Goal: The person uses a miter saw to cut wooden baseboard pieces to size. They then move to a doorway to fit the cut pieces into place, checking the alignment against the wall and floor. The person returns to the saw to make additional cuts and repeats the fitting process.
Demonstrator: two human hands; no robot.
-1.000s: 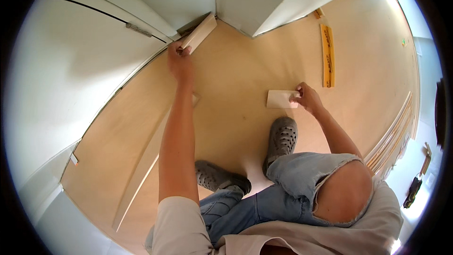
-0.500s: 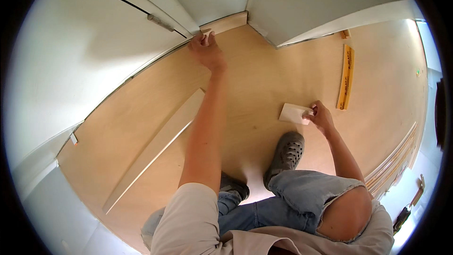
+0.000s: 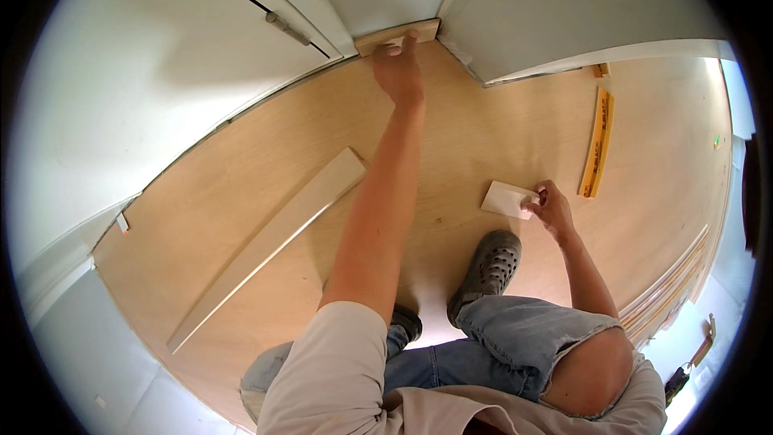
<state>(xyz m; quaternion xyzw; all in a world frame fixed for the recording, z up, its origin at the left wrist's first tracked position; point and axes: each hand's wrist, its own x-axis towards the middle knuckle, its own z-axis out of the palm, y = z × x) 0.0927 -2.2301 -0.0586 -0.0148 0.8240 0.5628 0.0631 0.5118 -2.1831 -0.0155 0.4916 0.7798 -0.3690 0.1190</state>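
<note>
A short strip of pale wood skirting (image 3: pixel 427 30) lies along the foot of the wall in the far recess. My left hand (image 3: pixel 397 76) is stretched out to it, thumb and fingers apart and touching its face; the hand covers part of the strip. Low over the floor on the right, my right hand (image 3: pixel 551 209) pinches the right end of a small pale rectangular board piece (image 3: pixel 503 198). Between my left forearm and the door, a long pale skirting board (image 3: pixel 270 246) lies slantwise on the floor.
A white door (image 3: pixel 161 72) with a metal hinge (image 3: pixel 286 29) stands at left. The grey-white wall corner (image 3: pixel 547 24) juts in on the right. A yellow strip (image 3: pixel 597 142) and several thin wood strips (image 3: pixel 668 274) lie at right. My shoe (image 3: pixel 489 266) is on the wooden floor (image 3: pixel 451 137).
My left hand has slid to the right along the short skirting strip, away from the door edge. The right hand keeps its pinch on the small board piece. The view has shifted slightly.
</note>
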